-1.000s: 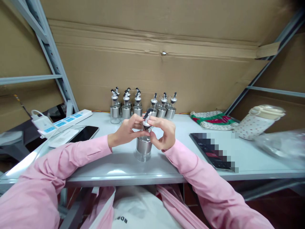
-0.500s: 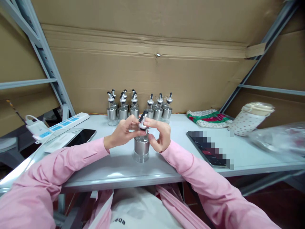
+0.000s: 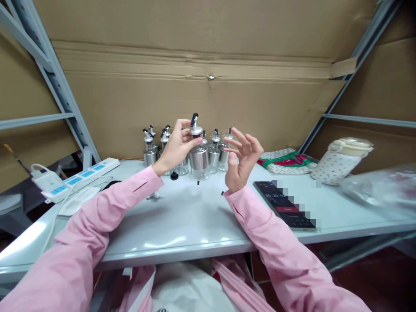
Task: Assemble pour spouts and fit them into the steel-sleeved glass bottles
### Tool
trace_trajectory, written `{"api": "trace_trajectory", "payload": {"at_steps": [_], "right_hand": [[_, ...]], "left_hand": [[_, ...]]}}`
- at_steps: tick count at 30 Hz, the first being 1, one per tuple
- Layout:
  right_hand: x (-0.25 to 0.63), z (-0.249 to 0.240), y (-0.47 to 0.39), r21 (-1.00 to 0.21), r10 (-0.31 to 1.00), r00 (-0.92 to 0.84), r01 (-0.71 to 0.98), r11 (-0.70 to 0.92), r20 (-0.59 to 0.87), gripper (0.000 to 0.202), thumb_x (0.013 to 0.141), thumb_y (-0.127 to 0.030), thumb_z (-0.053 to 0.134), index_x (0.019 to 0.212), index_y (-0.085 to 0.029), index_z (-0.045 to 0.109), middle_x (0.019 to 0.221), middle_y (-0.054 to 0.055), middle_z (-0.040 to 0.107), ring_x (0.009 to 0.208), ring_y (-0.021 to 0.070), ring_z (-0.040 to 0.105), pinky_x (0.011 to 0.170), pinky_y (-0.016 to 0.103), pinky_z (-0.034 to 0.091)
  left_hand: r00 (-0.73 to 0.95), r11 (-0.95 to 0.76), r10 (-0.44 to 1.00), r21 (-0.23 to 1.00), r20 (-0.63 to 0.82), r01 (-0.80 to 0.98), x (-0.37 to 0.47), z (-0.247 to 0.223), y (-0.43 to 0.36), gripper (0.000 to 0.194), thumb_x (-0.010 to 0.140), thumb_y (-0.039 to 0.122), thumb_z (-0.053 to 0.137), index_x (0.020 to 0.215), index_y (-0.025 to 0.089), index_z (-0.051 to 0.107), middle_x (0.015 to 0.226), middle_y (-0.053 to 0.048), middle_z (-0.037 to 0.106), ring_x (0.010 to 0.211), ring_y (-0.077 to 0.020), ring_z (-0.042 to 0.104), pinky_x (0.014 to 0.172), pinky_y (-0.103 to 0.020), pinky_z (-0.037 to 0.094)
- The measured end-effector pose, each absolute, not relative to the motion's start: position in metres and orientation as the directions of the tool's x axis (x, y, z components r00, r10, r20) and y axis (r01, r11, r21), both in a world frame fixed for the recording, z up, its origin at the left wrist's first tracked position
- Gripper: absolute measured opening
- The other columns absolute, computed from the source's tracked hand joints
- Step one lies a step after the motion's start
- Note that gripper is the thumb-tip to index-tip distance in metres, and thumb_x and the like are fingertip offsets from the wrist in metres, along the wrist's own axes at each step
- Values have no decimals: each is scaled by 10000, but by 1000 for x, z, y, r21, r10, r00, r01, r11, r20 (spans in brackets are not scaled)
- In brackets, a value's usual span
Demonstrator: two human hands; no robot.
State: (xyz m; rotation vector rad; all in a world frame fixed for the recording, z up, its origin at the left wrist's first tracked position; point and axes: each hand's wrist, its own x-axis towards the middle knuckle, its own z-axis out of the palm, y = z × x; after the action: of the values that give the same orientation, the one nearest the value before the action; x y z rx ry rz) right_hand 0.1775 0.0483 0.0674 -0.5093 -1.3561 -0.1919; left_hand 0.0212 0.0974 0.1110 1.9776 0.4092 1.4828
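Before you stretches a glossy pale-grey table [image 3: 195, 234]. Along its back stand clear glass bottles [image 3: 150, 157] with steel bands and silver, black-tipped pourers. In front of them, upright, is a matching glass-and-steel bottle [image 3: 199, 160]; your left hand [image 3: 177, 146] grasps it at the neck, thumb and fingers closed. Your right hand [image 3: 242, 162] is loose and empty, fingers spread, near the bottle's right side. A round black stopper [image 3: 174, 175] lies left of it on the table.
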Motion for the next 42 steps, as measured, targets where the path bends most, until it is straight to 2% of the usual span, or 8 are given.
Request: {"api": "trace_trajectory", "payload": {"at_steps": [6, 12, 21, 26, 38, 42], "right_hand": [[179, 67, 47, -235, 141, 234, 449, 862, 962, 334, 870, -348, 382, 1192, -302, 305, 1272, 91, 436, 1007, 208, 569, 710, 365, 517], [179, 67, 47, -234, 145, 220, 462, 855, 965, 291, 868, -314, 390, 1156, -290, 352, 1209, 82, 466, 957, 193, 571, 696, 346, 515], [178, 66, 46, -187, 134, 144, 469, 863, 980, 255, 862, -270, 389, 1116, -286, 374, 1158, 67, 482, 883, 158, 575, 646, 301, 512], [178, 65, 47, -196, 142, 149, 463, 864, 979, 246, 860, -275, 390, 1105, -282, 380, 1143, 66, 480, 860, 161, 569, 637, 306, 507], [180, 64, 49, -212, 168, 132, 494, 843, 977, 238, 857, -252, 389, 1093, -268, 411, 1114, 65, 475, 822, 142, 565, 643, 297, 501], [181, 64, 51, -212, 168, 133, 485, 848, 977, 237, 841, -232, 415, 1076, -254, 438, 1098, 64, 493, 820, 143, 568, 641, 292, 493]], "left_hand": [[344, -807, 542, 589, 767, -40, 45, 115, 126, 297, 755, 192, 600, 1031, 143, 503, 1038, -80, 610, 978, -200, 601, 897, -361, 463], [309, -849, 517, 524, 798, 67, 54, 110, 140, 292, 773, 217, 591, 1042, 151, 497, 1020, -77, 617, 937, -190, 606, 852, -329, 472], [292, -810, 584, 521, 757, 269, 60, 91, 163, 296, 770, 120, 556, 1054, 130, 473, 969, -91, 619, 889, -195, 598, 840, -357, 454], [235, -735, 663, 557, 711, 387, 69, 84, 168, 322, 788, 97, 516, 1096, 125, 428, 1017, -115, 596, 978, -226, 567, 898, -392, 419], [250, -612, 787, 662, 564, 433, 78, 69, 186, 415, 773, 80, 511, 1164, 92, 373, 1141, -188, 550, 1105, -277, 514, 963, -443, 368], [298, -581, 814, 692, 498, 429, 72, 72, 183, 592, 727, 111, 585, 1247, 50, 308, 1140, -217, 552, 1068, -284, 543, 930, -421, 401]]}}
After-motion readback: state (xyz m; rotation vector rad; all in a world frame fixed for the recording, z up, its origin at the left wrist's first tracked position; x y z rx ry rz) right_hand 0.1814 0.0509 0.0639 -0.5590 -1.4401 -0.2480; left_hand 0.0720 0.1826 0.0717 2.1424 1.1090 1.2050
